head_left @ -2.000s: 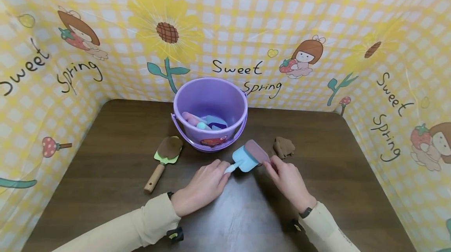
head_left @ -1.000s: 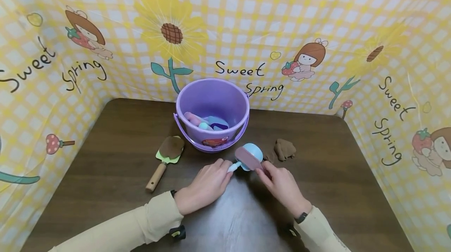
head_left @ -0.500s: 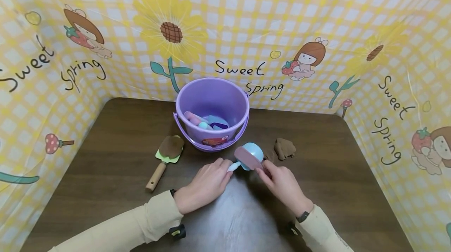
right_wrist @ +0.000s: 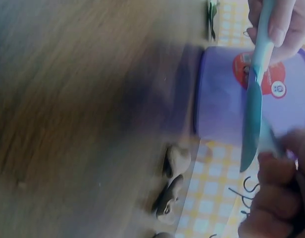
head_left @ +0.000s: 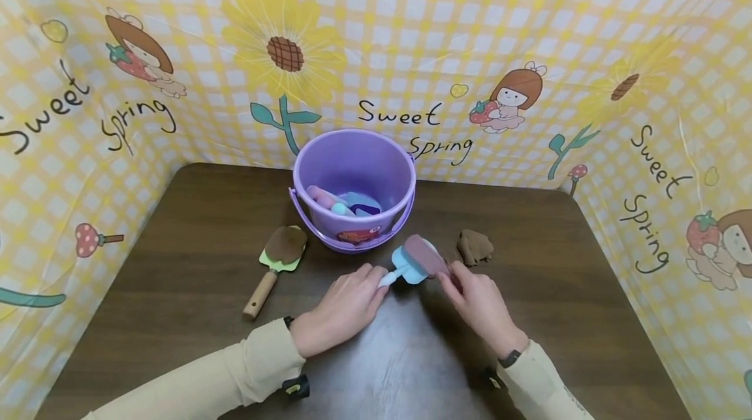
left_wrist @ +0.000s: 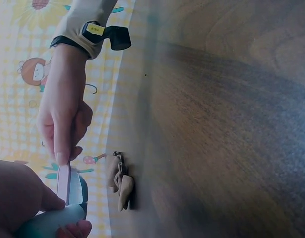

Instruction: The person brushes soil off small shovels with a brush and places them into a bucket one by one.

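Observation:
My left hand [head_left: 342, 306] grips the light blue handle of a small toy shovel [head_left: 404, 263], its blade held above the table in front of the bucket. In my right hand [head_left: 483, 307], thumb and fingers pinch the end of a flat mauve piece [head_left: 423, 254], whose exact kind I cannot tell. It lies over the shovel's blade and covers part of it. The left wrist view shows the mauve piece [left_wrist: 64, 181] edge-on beside the blade. Side-on in the right wrist view, the shovel [right_wrist: 254, 111] has a thin blade; the right hand there is blurred.
Behind the shovel stands a purple bucket [head_left: 352, 162] holding several pastel tools, its handle lowered. To the left lies a green trowel [head_left: 260, 294] with a wooden handle and a flat brown thing [head_left: 286, 243] over its blade. A crumpled brown lump [head_left: 474, 247] lies right of the shovel.
The mauve piece moves back and forth across the shovel's blade: left earlier, right again now, with my right hand. The blade's tilt changes slightly. My left hand keeps its grip.

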Demonstrator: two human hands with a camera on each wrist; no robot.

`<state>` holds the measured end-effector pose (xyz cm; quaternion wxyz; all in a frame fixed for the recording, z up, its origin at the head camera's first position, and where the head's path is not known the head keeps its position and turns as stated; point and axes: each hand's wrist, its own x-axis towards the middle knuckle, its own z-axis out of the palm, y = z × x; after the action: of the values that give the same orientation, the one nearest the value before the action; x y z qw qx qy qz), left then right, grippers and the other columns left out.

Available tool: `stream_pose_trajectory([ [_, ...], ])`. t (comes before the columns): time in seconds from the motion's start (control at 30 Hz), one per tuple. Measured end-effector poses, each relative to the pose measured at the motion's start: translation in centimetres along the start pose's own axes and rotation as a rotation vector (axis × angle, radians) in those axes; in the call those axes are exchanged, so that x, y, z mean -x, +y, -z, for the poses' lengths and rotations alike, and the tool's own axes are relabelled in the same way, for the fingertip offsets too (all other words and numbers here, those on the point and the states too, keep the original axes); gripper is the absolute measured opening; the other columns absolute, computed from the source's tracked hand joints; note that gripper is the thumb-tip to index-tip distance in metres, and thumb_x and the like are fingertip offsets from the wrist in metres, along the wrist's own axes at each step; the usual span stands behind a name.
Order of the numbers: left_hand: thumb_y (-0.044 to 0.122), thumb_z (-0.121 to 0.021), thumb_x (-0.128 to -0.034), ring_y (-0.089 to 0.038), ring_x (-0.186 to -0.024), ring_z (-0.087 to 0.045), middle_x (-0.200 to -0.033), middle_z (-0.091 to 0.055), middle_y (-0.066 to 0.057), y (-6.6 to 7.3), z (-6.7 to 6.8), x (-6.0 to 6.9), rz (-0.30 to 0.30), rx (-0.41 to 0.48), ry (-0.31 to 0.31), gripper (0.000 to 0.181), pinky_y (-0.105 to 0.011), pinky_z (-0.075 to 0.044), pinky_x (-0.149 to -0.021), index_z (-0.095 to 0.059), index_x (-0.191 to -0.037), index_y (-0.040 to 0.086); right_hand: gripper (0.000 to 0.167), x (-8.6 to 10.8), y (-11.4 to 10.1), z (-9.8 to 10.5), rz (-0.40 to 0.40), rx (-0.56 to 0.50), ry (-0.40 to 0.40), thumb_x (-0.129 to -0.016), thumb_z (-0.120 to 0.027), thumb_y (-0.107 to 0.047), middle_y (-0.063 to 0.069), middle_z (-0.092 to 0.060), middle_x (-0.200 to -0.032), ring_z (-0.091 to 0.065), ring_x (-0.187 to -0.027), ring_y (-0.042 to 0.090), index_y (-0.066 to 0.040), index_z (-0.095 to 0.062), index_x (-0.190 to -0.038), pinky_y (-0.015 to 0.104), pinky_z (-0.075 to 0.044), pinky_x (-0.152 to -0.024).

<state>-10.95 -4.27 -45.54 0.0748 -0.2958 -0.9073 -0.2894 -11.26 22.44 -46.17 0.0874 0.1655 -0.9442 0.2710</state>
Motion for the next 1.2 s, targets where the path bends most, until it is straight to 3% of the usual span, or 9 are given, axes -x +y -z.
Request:
stream_pose_trajectory([
  [0.1,0.012,-0.070,-0.0992,-0.016,-0.066,-0.053,-0.084,-0.053,-0.003,0.1,0.0,0.0,0.018,0.010,-0.009,0.018,-0.033,-0.048,-0.056,-0.064,-0.112,0.001,0.017,0.1,-0.2,-0.1,0.043,-0.040,-0.060,-0.098,-0.075,-0.019,-0.012,-0.044,-0.065,-0.039,-0.053,0.000,-0.015,-0.060,-0.089,0.022,-0.036,-0.049],
  [0.2,0.011,-0.070,-0.0992,-0.016,-0.069,-0.055,-0.086,-0.055,-0.004,0.3,0.1,0.0,0.047,0.034,-0.020,0.018,-0.034,-0.051,-0.059,-0.063,-0.112,0.001,0.018,0.1,0.1,-0.2,0.026,-0.025,-0.070,-0.097,-0.075,-0.019,-0.012,-0.043,-0.064,-0.039,-0.053,0.001,-0.015,-0.060,-0.089,0.022,-0.036,-0.049],
  [0.43,0.010,-0.074,-0.0957,-0.018,-0.069,-0.056,-0.083,-0.056,-0.006,0.2,0.0,0.0,0.081,0.090,-0.038,0.018,-0.036,-0.051,-0.060,-0.062,-0.104,-0.001,0.019,0.2,1.2,0.2,-0.068,0.056,0.017,-0.098,-0.074,-0.018,-0.006,-0.044,-0.063,-0.040,-0.051,0.008,-0.010,-0.060,-0.089,0.025,-0.035,-0.048],
  [0.6,0.011,-0.077,-0.0943,-0.015,-0.069,-0.055,-0.083,-0.056,-0.003,0.0,0.2,-0.2,0.161,0.154,-0.066,0.018,-0.033,-0.049,-0.061,-0.062,-0.101,0.003,0.015,0.5,1.4,1.0,-0.101,0.012,0.121,-0.099,-0.072,-0.016,-0.005,-0.045,-0.063,-0.040,-0.052,0.008,-0.008,-0.063,-0.091,0.025,-0.033,-0.047],
  [0.83,0.013,-0.070,-0.0997,-0.013,-0.065,-0.054,-0.078,-0.058,0.002,-0.2,0.3,-0.4,0.161,0.126,-0.060,0.010,-0.032,-0.046,-0.058,-0.066,-0.102,0.004,0.010,0.7,0.8,2.0,-0.120,-0.067,0.161,-0.099,-0.072,-0.012,-0.004,-0.048,-0.065,-0.040,-0.052,0.006,-0.008,-0.064,-0.094,0.024,-0.033,-0.046],
  [1.03,0.016,-0.063,-0.1042,-0.014,-0.060,-0.048,-0.070,-0.050,0.004,-0.1,0.2,-0.5,0.190,0.138,-0.101,0.012,-0.033,-0.040,-0.055,-0.063,-0.097,0.007,0.009,0.8,-0.1,2.5,-0.099,-0.117,0.134,-0.099,-0.072,-0.013,-0.004,-0.052,-0.067,-0.043,-0.055,0.006,-0.009,-0.065,-0.094,0.023,-0.034,-0.047],
  [1.2,0.015,-0.054,-0.1079,-0.011,-0.057,-0.046,-0.068,-0.050,0.005,-0.2,-0.1,-0.4,0.216,0.194,-0.146,0.018,-0.031,-0.039,-0.054,-0.059,-0.092,0.009,0.010,0.9,-0.6,1.9,-0.029,-0.127,0.097,-0.098,-0.072,-0.012,-0.008,-0.049,-0.066,-0.041,-0.055,0.003,-0.011,-0.064,-0.093,0.023,-0.035,-0.048],
])
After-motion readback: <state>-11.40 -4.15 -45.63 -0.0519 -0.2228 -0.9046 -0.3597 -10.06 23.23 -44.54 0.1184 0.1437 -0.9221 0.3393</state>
